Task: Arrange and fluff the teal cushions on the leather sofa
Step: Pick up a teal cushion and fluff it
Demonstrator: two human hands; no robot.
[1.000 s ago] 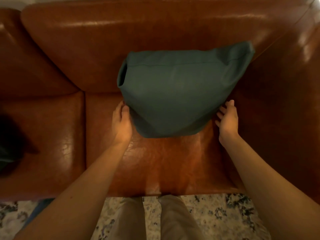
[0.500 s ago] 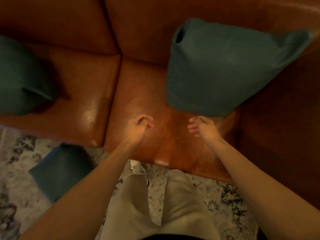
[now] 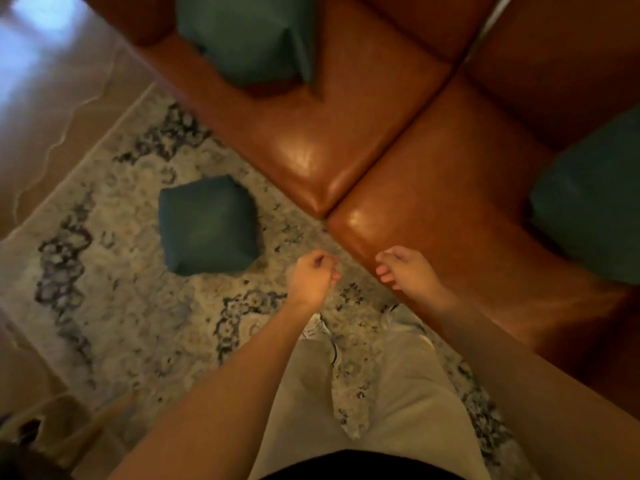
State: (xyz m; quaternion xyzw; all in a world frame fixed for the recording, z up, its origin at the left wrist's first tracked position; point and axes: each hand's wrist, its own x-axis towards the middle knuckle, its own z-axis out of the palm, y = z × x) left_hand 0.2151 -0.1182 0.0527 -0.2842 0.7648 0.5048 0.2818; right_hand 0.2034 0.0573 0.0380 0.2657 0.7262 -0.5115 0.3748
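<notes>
One teal cushion [image 3: 207,225] lies flat on the patterned rug, left of my hands. A second teal cushion [image 3: 246,36] sits on the brown leather sofa [image 3: 346,109] at the top of the view. A third teal cushion [image 3: 592,206] leans on the sofa at the right edge, partly cut off. My left hand [image 3: 313,277] hovers over the rug with loosely curled fingers and holds nothing. My right hand [image 3: 405,268] hangs over the front corner of the right seat pad, also loosely curled and empty. Neither hand touches a cushion.
A pale floral rug [image 3: 114,271] covers the floor in front of the sofa, with wooden flooring [image 3: 52,81] beyond it at the left. My legs in beige trousers [image 3: 398,393] stand on the rug close to the sofa's front edge.
Both hands have let go of the right cushion and drawn back to the seat's front edge. My view has swung left and down, bringing the cushion on the rug into sight.
</notes>
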